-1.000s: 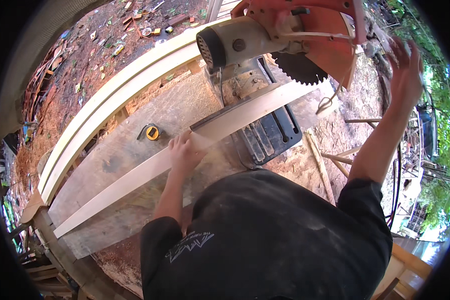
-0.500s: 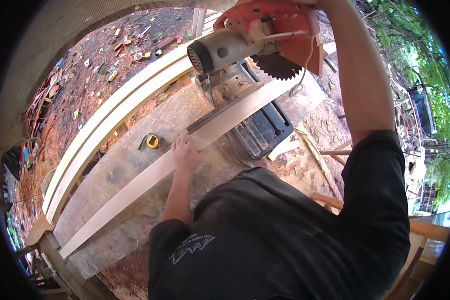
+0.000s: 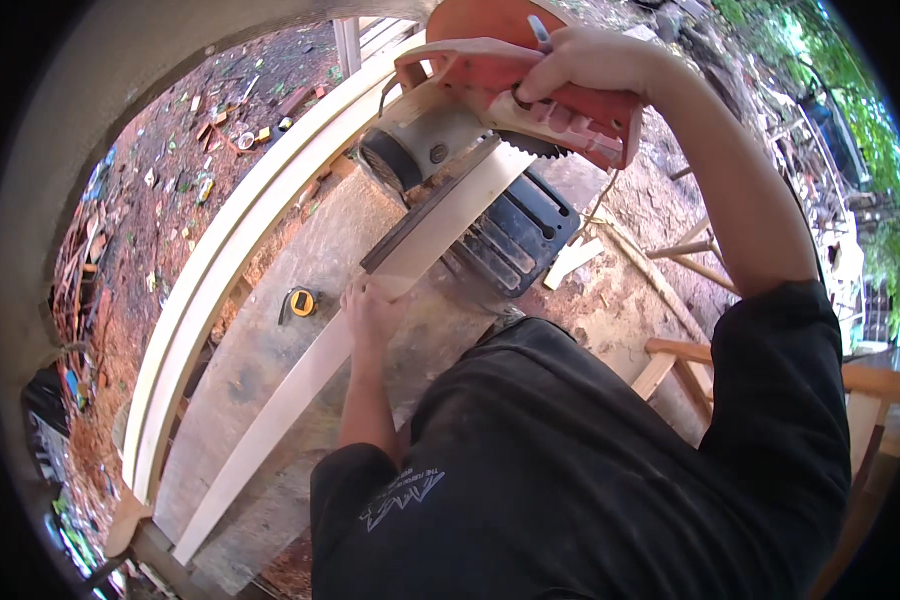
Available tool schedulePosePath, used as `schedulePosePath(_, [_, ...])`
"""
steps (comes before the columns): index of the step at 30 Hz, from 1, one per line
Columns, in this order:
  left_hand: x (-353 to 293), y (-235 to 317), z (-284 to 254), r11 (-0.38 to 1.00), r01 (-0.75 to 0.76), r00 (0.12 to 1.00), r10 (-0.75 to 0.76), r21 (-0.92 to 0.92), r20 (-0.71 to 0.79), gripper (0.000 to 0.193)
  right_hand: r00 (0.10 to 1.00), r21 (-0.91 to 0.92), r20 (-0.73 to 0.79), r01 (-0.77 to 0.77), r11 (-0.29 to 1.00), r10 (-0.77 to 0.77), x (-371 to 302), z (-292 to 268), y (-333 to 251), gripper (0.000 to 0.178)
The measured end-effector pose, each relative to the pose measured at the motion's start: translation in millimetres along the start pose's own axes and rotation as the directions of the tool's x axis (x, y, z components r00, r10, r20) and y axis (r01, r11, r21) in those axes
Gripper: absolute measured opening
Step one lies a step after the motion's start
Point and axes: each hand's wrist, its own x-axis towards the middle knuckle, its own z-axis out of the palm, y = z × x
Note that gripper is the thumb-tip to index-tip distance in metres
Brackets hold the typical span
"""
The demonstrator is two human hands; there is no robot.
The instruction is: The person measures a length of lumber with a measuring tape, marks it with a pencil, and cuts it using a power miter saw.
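Note:
My right hand (image 3: 595, 68) is closed round the handle of a red and grey chop saw (image 3: 440, 130). Its toothed circular blade (image 3: 532, 146) is low, at the far end of a long pale wooden board (image 3: 290, 400); whether the teeth touch the wood I cannot tell. The board lies across the saw's dark slotted base (image 3: 515, 240), along a dark fence (image 3: 425, 215), and runs back to the near left. My left hand (image 3: 372, 312) grips the board just short of the fence, fingers over its far edge. The guard hides part of the blade.
A yellow and black tape measure (image 3: 302, 302) lies on the worn worktable (image 3: 240, 350). Long pale boards (image 3: 240, 210) run along the table's far left side. Wood offcuts (image 3: 573, 262) and sawdust lie right of the saw base, near a wooden frame (image 3: 680, 360).
The saw head has swung down with my right hand, bringing the blade to the board. My left hand keeps its place on the board. The whole view has shifted slightly.

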Motion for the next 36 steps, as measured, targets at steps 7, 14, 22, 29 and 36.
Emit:
schedulePosePath(7, [1.5,-20.7,19.2,0.999,0.040,0.999,-0.039,-0.033,0.026,0.068,0.999,0.138,0.032,-0.038,0.990,0.034,8.2,-2.7,10.3,0.027])
schedulePosePath(14, [-0.1,-12.6,16.1,1.000,0.001,1.000,-0.002,-0.026,-0.024,0.057,0.999,0.153,0.048,-0.024,0.988,0.017,6.8,-2.0,15.9,0.026])
schedulePosePath(22, [-1.3,-3.4,10.2,0.999,-0.030,0.997,0.032,0.031,-0.068,0.050,0.999,0.162,-0.026,0.033,0.986,-0.029,-2.3,11.8,40.2,0.023])
schedulePosePath(29, [-1.4,-2.5,9.4,0.996,-0.060,0.994,0.066,0.067,-0.090,0.045,1.000,0.187,-0.009,0.021,0.982,-0.020,-0.5,11.9,52.9,0.022])
schedulePosePath(36, [-1.6,-1.1,7.5,0.997,-0.052,0.996,0.055,0.050,-0.073,0.045,0.999,0.186,0.050,-0.010,0.983,0.000,-1.9,6.9,52.4,0.034])
